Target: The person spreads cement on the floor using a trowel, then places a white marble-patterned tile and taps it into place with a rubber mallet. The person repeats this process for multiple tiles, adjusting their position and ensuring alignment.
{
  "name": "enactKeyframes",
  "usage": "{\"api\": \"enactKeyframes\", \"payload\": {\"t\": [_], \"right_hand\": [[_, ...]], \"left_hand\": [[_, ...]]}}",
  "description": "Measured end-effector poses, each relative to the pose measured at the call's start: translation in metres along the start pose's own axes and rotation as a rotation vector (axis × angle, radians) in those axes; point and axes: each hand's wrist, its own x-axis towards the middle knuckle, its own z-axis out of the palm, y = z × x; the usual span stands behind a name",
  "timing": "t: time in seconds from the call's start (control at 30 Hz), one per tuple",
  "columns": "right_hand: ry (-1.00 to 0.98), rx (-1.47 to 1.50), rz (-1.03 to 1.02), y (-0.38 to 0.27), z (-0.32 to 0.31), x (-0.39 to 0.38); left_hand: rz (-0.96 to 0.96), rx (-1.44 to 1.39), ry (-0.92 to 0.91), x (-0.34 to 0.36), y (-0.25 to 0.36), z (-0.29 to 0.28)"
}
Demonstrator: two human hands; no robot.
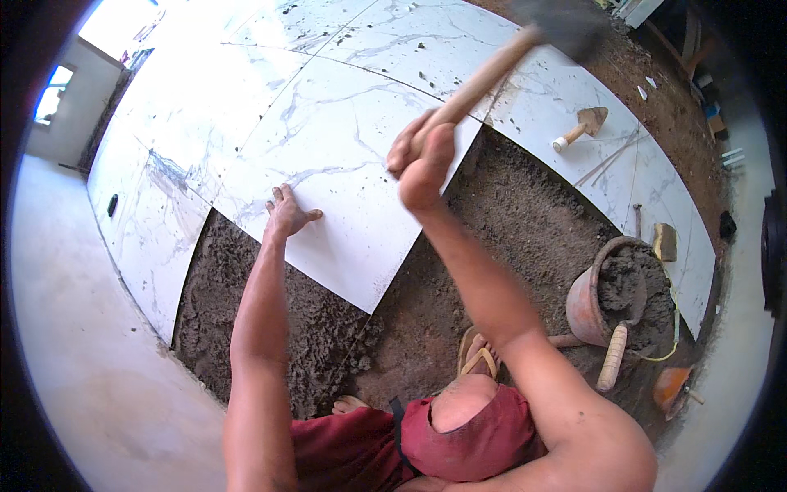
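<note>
My right hand (426, 160) grips the wooden handle of a mallet (492, 74). The mallet is raised above the floor tiles, and its dark head is blurred at the upper right. Below it lies a large white marble-patterned tile (352, 238), whose near corner juts out over grey mortar. My left hand (288, 215) rests on this tile near its left edge, fingers spread, holding nothing. Wet, lumpy mortar (316, 336) lies under and beside the tile's near left edge. Drier, sandy mix (533, 193) fills the gap to its right.
At the right stands a bucket (579, 305) of mortar with a wooden-handled trowel (613, 357) in it. A sponge (665, 243) lies beside it. A small trowel (584, 129) rests on the far right tiles. An orange tool (670, 385) lies near the right wall.
</note>
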Motion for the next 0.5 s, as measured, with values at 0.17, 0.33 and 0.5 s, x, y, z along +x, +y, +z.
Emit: {"api": "enactKeyframes", "payload": {"t": [0.17, 0.33, 0.5], "right_hand": [[-0.175, -0.248, 0.580, 0.096, -0.042, -0.017], [-0.235, 0.248, 0.440, -0.053, -0.009, 0.010], [0.121, 0.251, 0.317, -0.099, -0.071, -0.017]], "left_hand": [[0.013, 0.035, -0.006, 0.005, 0.009, 0.005], [0.014, -0.041, 0.026, 0.005, -0.022, -0.009], [-0.011, -0.025, 0.085, 0.003, -0.038, -0.011]]}}
